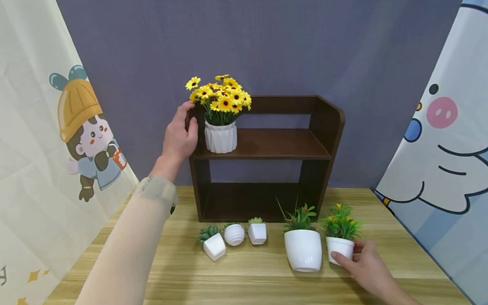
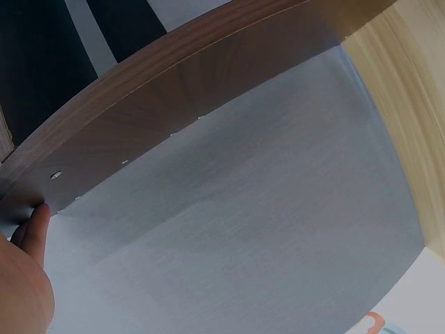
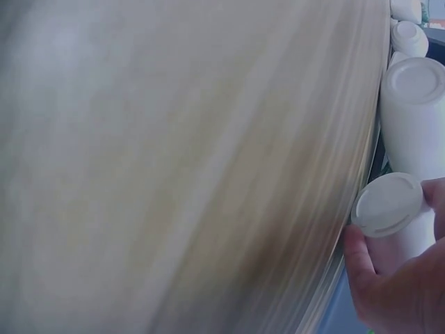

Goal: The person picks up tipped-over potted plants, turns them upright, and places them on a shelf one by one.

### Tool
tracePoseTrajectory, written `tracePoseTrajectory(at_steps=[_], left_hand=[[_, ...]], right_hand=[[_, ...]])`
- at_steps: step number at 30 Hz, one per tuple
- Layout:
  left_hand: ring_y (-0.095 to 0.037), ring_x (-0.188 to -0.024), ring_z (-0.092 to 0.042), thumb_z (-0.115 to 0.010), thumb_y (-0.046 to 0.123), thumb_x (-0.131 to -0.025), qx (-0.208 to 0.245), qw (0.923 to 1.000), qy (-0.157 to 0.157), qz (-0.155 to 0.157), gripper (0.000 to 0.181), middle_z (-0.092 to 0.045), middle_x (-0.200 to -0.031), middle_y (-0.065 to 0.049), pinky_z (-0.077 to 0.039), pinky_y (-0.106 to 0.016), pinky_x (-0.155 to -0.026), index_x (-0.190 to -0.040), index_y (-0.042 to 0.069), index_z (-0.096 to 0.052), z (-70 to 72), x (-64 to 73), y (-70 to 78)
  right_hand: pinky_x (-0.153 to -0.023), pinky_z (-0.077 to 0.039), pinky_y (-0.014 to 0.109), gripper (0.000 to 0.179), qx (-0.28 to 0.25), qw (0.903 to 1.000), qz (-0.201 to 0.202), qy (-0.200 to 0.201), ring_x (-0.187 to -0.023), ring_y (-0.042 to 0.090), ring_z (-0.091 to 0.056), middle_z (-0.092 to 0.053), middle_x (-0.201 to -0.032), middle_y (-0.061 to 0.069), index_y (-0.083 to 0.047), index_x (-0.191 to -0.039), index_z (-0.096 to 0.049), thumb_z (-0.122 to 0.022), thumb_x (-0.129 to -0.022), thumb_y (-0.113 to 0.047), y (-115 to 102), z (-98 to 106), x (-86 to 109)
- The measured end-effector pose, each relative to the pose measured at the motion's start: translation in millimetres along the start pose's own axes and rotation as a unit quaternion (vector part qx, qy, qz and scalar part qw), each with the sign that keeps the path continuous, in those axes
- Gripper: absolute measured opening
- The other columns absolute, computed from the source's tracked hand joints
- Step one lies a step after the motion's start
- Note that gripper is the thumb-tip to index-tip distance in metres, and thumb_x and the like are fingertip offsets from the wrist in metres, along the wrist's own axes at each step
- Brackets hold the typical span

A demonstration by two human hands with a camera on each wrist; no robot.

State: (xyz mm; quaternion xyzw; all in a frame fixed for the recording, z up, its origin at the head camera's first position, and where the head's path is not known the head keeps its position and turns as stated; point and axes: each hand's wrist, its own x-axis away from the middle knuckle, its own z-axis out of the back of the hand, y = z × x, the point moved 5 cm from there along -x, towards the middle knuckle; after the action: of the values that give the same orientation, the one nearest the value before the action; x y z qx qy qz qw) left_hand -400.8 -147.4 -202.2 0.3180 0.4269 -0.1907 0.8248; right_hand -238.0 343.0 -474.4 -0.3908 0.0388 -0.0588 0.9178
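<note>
My left hand (image 1: 180, 134) holds the upper left side panel of a dark brown two-tier shelf (image 1: 265, 145). In the left wrist view a finger (image 2: 38, 233) touches the panel's outer face near its rear edge. Beside that hand, on the upper tier, stands a fluted white pot (image 1: 221, 139) of yellow daisies (image 1: 224, 101). My right hand (image 1: 369, 269) pinches a small white pot (image 1: 339, 249) with a yellow-flowered green plant (image 1: 341, 222); its round base (image 3: 387, 205) faces the right wrist camera. Just left lies a larger white pot (image 1: 304, 251) with a red-tipped plant (image 1: 300, 218).
Three little succulent pots lie before the shelf: a square one (image 1: 214, 248), a ribbed round one (image 1: 234, 235) and another square one (image 1: 257, 233). The wooden table (image 1: 248, 287) meets a grey-blue backdrop (image 1: 264, 44), with printed curtains at left (image 1: 21, 133) and right (image 1: 462, 163).
</note>
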Motion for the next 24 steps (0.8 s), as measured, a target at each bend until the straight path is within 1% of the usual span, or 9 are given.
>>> tracePoseTrajectory(at_steps=[4, 7, 13, 20, 22, 24], left_hand=[[-0.043, -0.145, -0.060, -0.046, 0.025, -0.114, -0.001, 1.0000, -0.001, 0.002, 0.046, -0.053, -0.168, -0.013, -0.049, -0.060, -0.120, -0.159, 0.014, -0.048, -0.2, -0.3, 0.2], [-0.044, -0.145, -0.060, -0.047, 0.024, -0.114, 0.001, 1.0000, 0.001, 0.002, 0.046, -0.053, -0.168, -0.014, -0.049, -0.061, -0.120, -0.159, 0.013, -0.049, -0.1, 0.0, 0.4], [-0.044, -0.145, -0.061, -0.048, 0.023, -0.114, -0.001, 1.0000, 0.000, 0.003, 0.046, -0.053, -0.168, -0.013, -0.049, -0.060, -0.119, -0.159, 0.014, -0.048, -0.2, 0.1, -0.1], [-0.044, -0.143, -0.061, -0.048, 0.022, -0.114, 0.000, 1.0000, 0.002, 0.002, 0.045, -0.054, -0.167, -0.014, -0.050, -0.061, -0.118, -0.158, 0.014, -0.049, 0.6, 0.6, 0.9], [-0.044, -0.143, -0.061, -0.048, 0.022, -0.114, 0.001, 1.0000, 0.002, 0.002, 0.045, -0.054, -0.167, -0.013, -0.050, -0.061, -0.118, -0.159, 0.014, -0.049, 0.7, 1.1, 1.2], [-0.044, -0.143, -0.061, -0.047, 0.022, -0.114, 0.000, 1.0000, 0.001, 0.003, 0.046, -0.054, -0.167, -0.013, -0.050, -0.061, -0.118, -0.159, 0.014, -0.049, 0.5, 1.3, 1.3]], right_hand=[[-0.071, -0.061, 0.031, 0.100, -0.017, 0.9998, 0.000, -0.010, -0.107, 0.037, -0.072, -0.050, -0.132, 0.044, 0.028, -0.147, -0.022, -0.080, -0.101, -0.040, 3, 2, -3.8], [-0.071, -0.062, 0.032, 0.102, -0.020, 0.9997, 0.001, -0.012, -0.110, 0.042, -0.072, -0.050, -0.134, 0.044, 0.028, -0.149, -0.020, -0.080, -0.101, -0.040, 6, 5, -7.1], [-0.079, -0.062, 0.033, 0.102, -0.018, 0.9998, 0.001, -0.013, -0.119, 0.049, -0.070, -0.049, -0.139, 0.044, 0.023, -0.149, -0.021, -0.081, -0.100, -0.042, 9, 9, -11.0], [-0.081, -0.063, 0.031, 0.103, -0.035, 0.9992, 0.000, -0.016, -0.120, 0.049, -0.069, -0.050, -0.140, 0.047, 0.023, -0.152, -0.019, -0.083, -0.099, -0.037, 10, 9, -13.5], [-0.083, -0.064, 0.033, 0.103, -0.041, 0.9989, -0.001, -0.022, -0.121, 0.050, -0.069, -0.051, -0.141, 0.048, 0.024, -0.153, -0.019, -0.084, -0.099, -0.035, 10, 9, -14.3], [-0.087, -0.065, 0.037, 0.105, -0.038, 0.9989, -0.004, -0.028, -0.125, 0.052, -0.068, -0.052, -0.143, 0.049, 0.026, -0.154, -0.021, -0.084, -0.099, -0.038, 10, 9, -15.4]])
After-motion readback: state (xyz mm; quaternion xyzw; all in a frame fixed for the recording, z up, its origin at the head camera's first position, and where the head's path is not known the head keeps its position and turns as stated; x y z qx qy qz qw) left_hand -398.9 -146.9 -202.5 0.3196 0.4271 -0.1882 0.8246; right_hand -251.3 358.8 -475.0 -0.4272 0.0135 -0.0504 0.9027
